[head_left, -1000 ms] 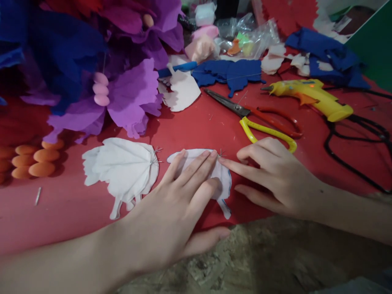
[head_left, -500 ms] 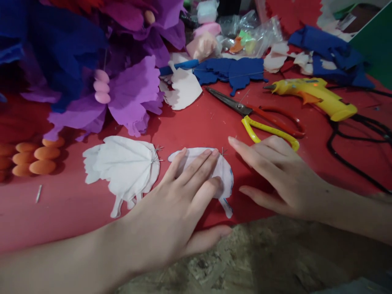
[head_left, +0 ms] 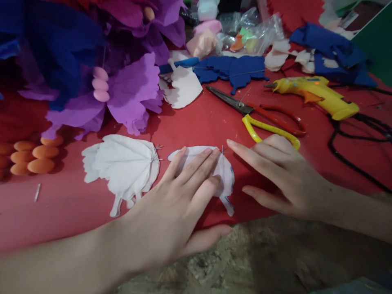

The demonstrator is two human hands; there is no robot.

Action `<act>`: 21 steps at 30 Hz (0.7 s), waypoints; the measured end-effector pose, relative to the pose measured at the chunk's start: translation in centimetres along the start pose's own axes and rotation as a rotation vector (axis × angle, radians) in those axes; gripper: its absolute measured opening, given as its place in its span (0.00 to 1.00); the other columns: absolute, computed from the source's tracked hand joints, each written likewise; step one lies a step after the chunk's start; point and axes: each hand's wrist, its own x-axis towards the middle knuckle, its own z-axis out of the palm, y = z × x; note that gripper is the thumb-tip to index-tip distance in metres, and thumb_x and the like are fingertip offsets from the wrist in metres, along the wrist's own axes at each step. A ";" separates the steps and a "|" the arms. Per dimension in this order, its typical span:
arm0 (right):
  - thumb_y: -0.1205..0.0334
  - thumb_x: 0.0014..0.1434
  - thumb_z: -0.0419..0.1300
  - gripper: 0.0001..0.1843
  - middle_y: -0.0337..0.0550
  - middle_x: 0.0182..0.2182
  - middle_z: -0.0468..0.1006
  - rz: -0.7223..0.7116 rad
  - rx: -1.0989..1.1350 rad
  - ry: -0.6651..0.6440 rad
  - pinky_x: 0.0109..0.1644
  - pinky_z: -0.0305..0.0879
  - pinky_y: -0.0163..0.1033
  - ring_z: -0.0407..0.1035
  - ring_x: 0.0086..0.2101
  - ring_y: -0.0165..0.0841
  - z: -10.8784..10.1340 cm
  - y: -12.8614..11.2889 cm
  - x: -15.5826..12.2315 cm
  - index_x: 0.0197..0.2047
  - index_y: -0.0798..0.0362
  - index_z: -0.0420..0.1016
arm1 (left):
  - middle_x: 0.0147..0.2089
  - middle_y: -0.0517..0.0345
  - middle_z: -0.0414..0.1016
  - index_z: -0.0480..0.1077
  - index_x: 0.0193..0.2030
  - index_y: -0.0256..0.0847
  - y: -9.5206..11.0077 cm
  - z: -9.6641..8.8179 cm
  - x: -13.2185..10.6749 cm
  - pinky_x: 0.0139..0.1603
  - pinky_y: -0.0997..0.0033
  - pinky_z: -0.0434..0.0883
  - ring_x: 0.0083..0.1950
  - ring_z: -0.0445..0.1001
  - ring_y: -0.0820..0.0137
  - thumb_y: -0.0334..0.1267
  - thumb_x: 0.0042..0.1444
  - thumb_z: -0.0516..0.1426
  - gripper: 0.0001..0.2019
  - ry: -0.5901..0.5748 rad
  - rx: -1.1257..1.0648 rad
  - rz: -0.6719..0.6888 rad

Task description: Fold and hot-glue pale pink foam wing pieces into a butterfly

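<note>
My left hand [head_left: 183, 192] lies flat, fingers stretched out, over a white paper butterfly wing [head_left: 227, 175] with blue marks along its edge. Part of that wing is hidden under the fingers. Thin wire ends stick out at its top right. My right hand [head_left: 281, 175] is just right of the wing, index finger pointing toward the wires, thumb apart, nothing visible in it. Whether the index fingertip touches a wire I cannot tell. Left of the left hand rests a stack of white wings [head_left: 125, 163] with wires at its right edge.
Scissors [head_left: 245, 108] with red and yellow handles lie beyond my right hand, beside a yellow glue gun [head_left: 318, 94] with black cords. Purple paper butterflies [head_left: 134, 94] fill the back left. Orange oval pieces [head_left: 41, 159] sit at left. Blue cut pieces [head_left: 232, 71] lie at the back.
The view has shifted very slightly. Both hands keep nearly the same pose, with the left still flat on the wing.
</note>
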 end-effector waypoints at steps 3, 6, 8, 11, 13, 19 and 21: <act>0.55 0.64 0.44 0.27 0.43 0.31 0.65 -0.024 -0.008 -0.018 0.36 0.57 0.41 0.55 0.32 0.32 0.1 0.1 0.0 0.61 0.62 0.54 | 0.62 0.30 0.59 0.66 0.45 0.30 0.0 0.1 0.0 0.62 0.42 0.57 0.66 0.56 0.50 0.51 0.63 0.45 0.23 0.005 -0.009 0.004; 0.54 0.64 0.44 0.26 0.44 0.31 0.65 -0.031 -0.007 -0.028 0.36 0.55 0.40 0.54 0.32 0.32 0.2 0.1 0.0 0.59 0.62 0.57 | 0.63 0.30 0.59 0.66 0.46 0.30 0.0 0.2 0.1 0.62 0.42 0.57 0.66 0.56 0.50 0.50 0.63 0.44 0.23 -0.003 -0.013 -0.003; 0.54 0.65 0.44 0.24 0.44 0.31 0.65 -0.028 -0.006 -0.038 0.36 0.54 0.40 0.54 0.32 0.32 0.4 0.1 0.0 0.56 0.61 0.61 | 0.64 0.31 0.58 0.66 0.47 0.29 -0.1 0.1 0.1 0.63 0.42 0.56 0.66 0.55 0.51 0.50 0.64 0.44 0.24 -0.017 -0.012 -0.005; 0.55 0.65 0.43 0.22 0.44 0.30 0.65 -0.027 -0.014 -0.060 0.35 0.53 0.40 0.54 0.32 0.33 0.4 0.1 0.0 0.53 0.60 0.66 | 0.64 0.31 0.56 0.66 0.48 0.28 -0.1 0.0 0.1 0.63 0.42 0.57 0.67 0.54 0.52 0.50 0.64 0.43 0.24 -0.023 -0.012 0.006; 0.56 0.65 0.43 0.22 0.45 0.30 0.65 -0.029 -0.020 -0.063 0.35 0.52 0.40 0.54 0.32 0.33 0.4 0.1 0.0 0.53 0.61 0.66 | 0.64 0.32 0.58 0.66 0.48 0.29 0.0 0.1 0.1 0.62 0.41 0.57 0.66 0.56 0.52 0.49 0.64 0.43 0.23 -0.013 -0.014 0.009; 0.60 0.64 0.46 0.17 0.45 0.30 0.67 -0.079 -0.073 -0.015 0.37 0.53 0.41 0.55 0.33 0.33 0.2 0.0 -0.1 0.48 0.60 0.68 | 0.63 0.33 0.59 0.65 0.47 0.32 0.0 0.3 0.2 0.60 0.39 0.58 0.65 0.58 0.52 0.48 0.64 0.43 0.20 0.000 -0.008 0.008; 0.61 0.63 0.48 0.15 0.44 0.29 0.67 -0.100 -0.081 0.017 0.37 0.54 0.41 0.55 0.33 0.33 0.1 -0.1 -0.2 0.47 0.60 0.68 | 0.63 0.33 0.59 0.65 0.47 0.32 0.0 0.2 0.2 0.60 0.39 0.58 0.65 0.59 0.52 0.48 0.64 0.43 0.20 0.000 -0.012 0.010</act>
